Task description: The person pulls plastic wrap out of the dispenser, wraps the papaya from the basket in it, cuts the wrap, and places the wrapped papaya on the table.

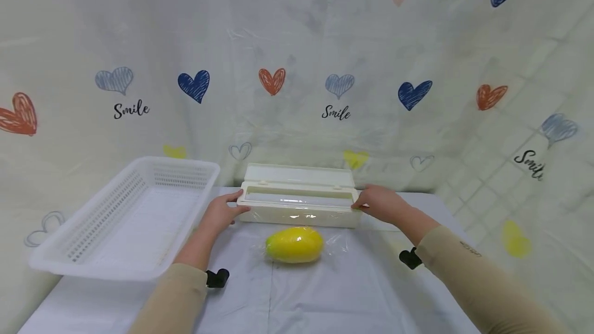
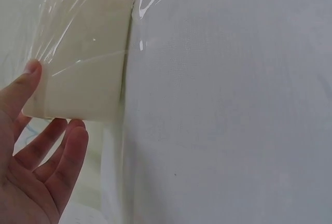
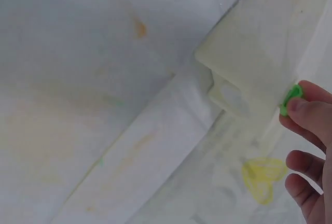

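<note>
Found a long film box (image 1: 299, 215) on the white-covered worktop (image 1: 334, 303), just below the centre of the head view. Judged the step as steadying the box with the left hand (image 1: 220, 213) and readying a small green tab (image 3: 296, 90), perhaps a cutter, with the right hand (image 1: 380, 202). Probably called next for a firm left hold and a straight pull of the tab along the box's edge, without bunching the film.

Noted a smooth cream shell, with the lid (image 1: 299, 174) raised at twelve o'clock and a pale roll (image 1: 297, 200) inside the top opening. In the left wrist view, saw clear film (image 2: 67, 37) creased and shiny over the front.

Gripped the nine o'clock end between left thumb and fingers; at the three o'clock end, pinched the tab between right thumb and forefinger.

Saw a yellow fruit (image 1: 297, 245), greenish at its nine o'clock tip, at six o'clock from the box, with crinkled plastic (image 1: 336, 244) at both ends. Could not tell of any join with the film. Noted a white slotted basket (image 1: 102, 272) at nine o'clock and a heart-printed curtain (image 1: 297, 133) at twelve.
</note>
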{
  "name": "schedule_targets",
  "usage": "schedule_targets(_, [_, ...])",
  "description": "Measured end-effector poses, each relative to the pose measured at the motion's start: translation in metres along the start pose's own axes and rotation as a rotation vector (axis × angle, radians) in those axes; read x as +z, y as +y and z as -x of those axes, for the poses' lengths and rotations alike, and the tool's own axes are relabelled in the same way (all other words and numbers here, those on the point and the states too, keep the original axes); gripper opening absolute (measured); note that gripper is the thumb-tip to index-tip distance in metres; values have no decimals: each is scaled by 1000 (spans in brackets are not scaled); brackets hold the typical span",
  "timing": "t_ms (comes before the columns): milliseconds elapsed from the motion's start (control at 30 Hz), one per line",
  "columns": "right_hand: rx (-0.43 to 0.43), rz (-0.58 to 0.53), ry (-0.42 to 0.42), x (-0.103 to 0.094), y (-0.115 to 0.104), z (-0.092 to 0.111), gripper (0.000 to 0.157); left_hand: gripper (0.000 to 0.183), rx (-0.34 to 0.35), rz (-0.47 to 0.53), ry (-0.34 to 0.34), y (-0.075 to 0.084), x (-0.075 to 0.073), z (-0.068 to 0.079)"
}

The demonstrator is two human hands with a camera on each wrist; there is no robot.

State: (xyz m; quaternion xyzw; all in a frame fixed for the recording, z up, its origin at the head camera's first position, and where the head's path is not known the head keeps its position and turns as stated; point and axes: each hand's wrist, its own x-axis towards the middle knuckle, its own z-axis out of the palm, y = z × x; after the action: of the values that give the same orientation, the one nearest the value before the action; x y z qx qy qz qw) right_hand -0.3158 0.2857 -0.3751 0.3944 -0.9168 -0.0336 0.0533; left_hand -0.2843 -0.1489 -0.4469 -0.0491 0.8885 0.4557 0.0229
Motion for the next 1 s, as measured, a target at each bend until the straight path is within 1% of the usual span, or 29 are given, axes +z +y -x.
schedule_targets(67, [-18, 17, 41, 5, 3, 2, 18, 78, -7, 2, -2, -1, -2, -1])
schedule_targets(167, [-2, 7, 76, 10, 0, 3, 20, 77, -16, 14, -4, -3, -3, -2])
schedule_targets(333, [84, -109, 116, 14, -10, 6, 23, 76, 15, 3, 17, -9, -3, -1])
schedule_targets(400, [121, -131, 142, 17, -14, 6, 23, 75, 33, -9, 22, -10, -4, -1])
schedule_targets(500, [149, -117, 187, 23, -19, 3, 22, 75, 45, -6, 19, -10, -4, 0])
schedule_targets(600, [133, -94, 217, 27, -24, -1, 20, 74, 57, -5, 12, -8, -4, 2])
schedule_targets(733, [125, -85, 223, 31, -30, -4, 19, 73, 63, -13, 2, -5, -1, 3])
schedule_targets(1000, [170, -68, 238, 38, -34, -7, 15, 72, 60, -11, -1, 1, 1, 5])
